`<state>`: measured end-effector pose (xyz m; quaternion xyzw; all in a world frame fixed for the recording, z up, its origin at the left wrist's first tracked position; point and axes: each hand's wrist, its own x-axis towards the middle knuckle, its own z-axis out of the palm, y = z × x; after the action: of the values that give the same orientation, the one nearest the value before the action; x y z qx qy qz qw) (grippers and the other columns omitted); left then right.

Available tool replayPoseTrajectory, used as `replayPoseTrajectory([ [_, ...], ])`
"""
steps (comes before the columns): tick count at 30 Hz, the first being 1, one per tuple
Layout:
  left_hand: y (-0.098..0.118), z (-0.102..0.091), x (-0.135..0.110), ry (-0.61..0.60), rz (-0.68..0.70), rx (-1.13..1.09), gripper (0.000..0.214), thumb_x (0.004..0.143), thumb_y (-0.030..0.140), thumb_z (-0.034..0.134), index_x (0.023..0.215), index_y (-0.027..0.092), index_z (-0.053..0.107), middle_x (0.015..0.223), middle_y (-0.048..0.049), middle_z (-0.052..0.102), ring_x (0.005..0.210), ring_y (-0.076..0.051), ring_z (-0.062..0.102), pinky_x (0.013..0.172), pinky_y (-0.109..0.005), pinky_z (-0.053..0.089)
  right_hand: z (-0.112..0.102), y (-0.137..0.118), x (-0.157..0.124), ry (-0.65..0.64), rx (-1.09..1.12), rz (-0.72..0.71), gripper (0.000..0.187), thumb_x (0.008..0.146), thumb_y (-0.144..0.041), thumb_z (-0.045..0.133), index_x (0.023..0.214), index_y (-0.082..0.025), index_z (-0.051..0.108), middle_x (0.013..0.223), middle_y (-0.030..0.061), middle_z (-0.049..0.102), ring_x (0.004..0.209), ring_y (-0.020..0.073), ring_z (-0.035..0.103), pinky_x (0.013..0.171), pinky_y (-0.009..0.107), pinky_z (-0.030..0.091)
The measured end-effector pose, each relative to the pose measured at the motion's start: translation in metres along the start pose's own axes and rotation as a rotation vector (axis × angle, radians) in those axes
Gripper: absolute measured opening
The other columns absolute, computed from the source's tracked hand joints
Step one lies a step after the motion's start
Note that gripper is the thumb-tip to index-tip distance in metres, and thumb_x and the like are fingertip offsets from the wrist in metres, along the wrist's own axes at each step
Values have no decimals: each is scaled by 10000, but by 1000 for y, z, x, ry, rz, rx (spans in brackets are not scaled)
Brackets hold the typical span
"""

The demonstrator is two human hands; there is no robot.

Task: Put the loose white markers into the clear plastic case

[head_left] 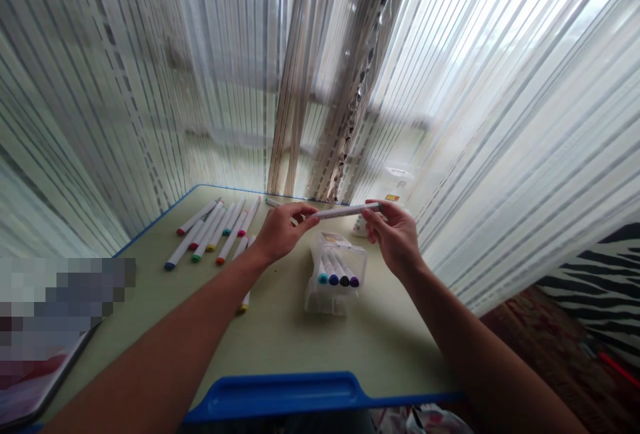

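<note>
Both my hands hold one white marker (345,211) between them, level above the table. My left hand (285,227) pinches its left end, and my right hand (393,231) grips the right end, where a bit of teal-green shows. Just below sits a clear plastic case (325,304) with several markers (337,271) in it, their cyan, blue, black and purple ends facing me. To the left of my left hand, several white markers (215,227) with coloured caps lie loosely side by side. A yellow-ended marker (244,304) lies partly hidden by my left forearm.
The pale table (280,347) has a blue rim with a blue pen groove (285,391) at the front. A tablet-like device (55,374), partly blurred out, lies at the left. A white object (359,226) stands behind my right hand. Striped sheer curtains (225,87) hang behind.
</note>
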<state>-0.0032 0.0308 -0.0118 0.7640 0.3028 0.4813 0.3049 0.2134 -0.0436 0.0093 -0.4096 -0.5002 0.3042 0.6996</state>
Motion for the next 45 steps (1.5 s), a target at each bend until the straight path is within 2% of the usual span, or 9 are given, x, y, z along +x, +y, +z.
replayPoseTrajectory([
  [4,-5,2,-1,-29,104,98,192,861,276,679,989,157,758,913,-71,772,687,-158,650,592,-251,517,10,-15,-5,-83,-89,-54,281,707,-313,875,932,-186,764,672,-19,658,452,69,509,379,212,398],
  [8,-4,2,-1,12,146,127,149,862,230,672,973,164,746,913,-60,764,669,-149,642,586,-249,514,24,-34,-4,-175,-144,-84,296,686,-311,892,926,-187,770,627,-28,627,468,83,531,394,217,430],
  [15,6,1,-1,169,108,59,149,889,257,675,984,156,729,859,-54,755,642,-141,654,570,-233,516,54,-57,31,-280,-126,-200,274,693,-301,893,904,-170,778,711,0,673,495,71,567,398,183,433],
  [19,13,-2,-4,217,187,109,94,905,219,658,942,150,709,873,-53,742,619,-119,634,544,-210,493,69,-66,26,-488,-151,-320,219,737,-241,862,934,-179,790,909,34,695,579,65,618,473,187,498],
  [22,17,-3,-7,247,276,166,65,904,141,630,917,148,693,902,-54,735,644,-116,628,589,-213,497,72,-72,12,-618,-264,-459,183,801,-187,807,983,-176,790,953,50,703,624,65,636,538,198,532],
  [25,20,-2,-9,241,317,192,94,902,106,621,948,151,689,915,-48,731,668,-120,621,647,-227,502,68,-78,4,-644,-323,-554,173,815,-160,793,987,-170,784,960,50,714,619,59,637,552,195,538],
  [31,26,-1,-11,213,341,189,97,921,109,592,943,145,679,855,-41,701,660,-127,609,645,-232,492,65,-87,2,-639,-408,-638,166,820,-150,791,985,-157,782,949,53,733,619,58,625,562,185,543],
  [35,27,-1,-12,190,344,170,121,925,109,582,985,151,679,902,-47,712,666,-133,611,659,-249,494,65,-90,-1,-640,-443,-660,174,820,-155,795,994,-159,783,948,56,734,625,64,629,566,189,551],
  [45,24,0,-12,191,383,176,122,895,89,611,974,152,679,873,-30,706,623,-125,601,638,-247,483,62,-91,0,-661,-470,-673,173,846,-182,775,1018,-164,777,976,60,742,634,71,643,575,200,555],
])
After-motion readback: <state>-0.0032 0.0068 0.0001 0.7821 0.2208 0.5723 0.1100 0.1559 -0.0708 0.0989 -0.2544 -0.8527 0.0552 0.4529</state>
